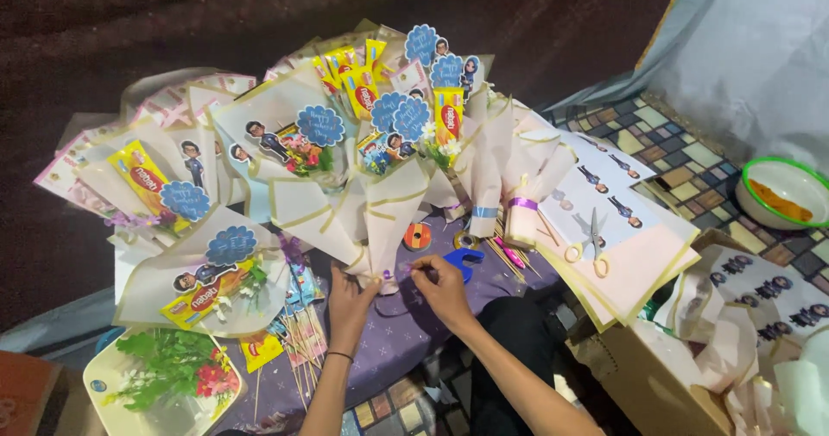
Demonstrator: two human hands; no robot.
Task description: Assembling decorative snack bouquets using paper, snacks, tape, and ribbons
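Observation:
My left hand (349,302) grips the narrow bottom of a cream paper-wrapped snack bouquet (393,194) that stands up from the purple cloth (389,341). Blue scalloped tags, cartoon figure cut-outs and yellow snack packets stick out of its top. My right hand (440,285) pinches a thin strand right beside that bottom end, fingertips close to the left hand. A blue tape dispenser (464,259) lies just behind my right hand.
Several finished bouquets (216,272) fan out left and behind. Scissors (594,244) rest on stacked pink and cream paper sheets (635,259) at right. A cardboard box (643,371) is lower right, a green-rimmed bowl (781,194) far right, a tray of artificial flowers (168,380) lower left, and wooden skewers (302,337) by my left wrist.

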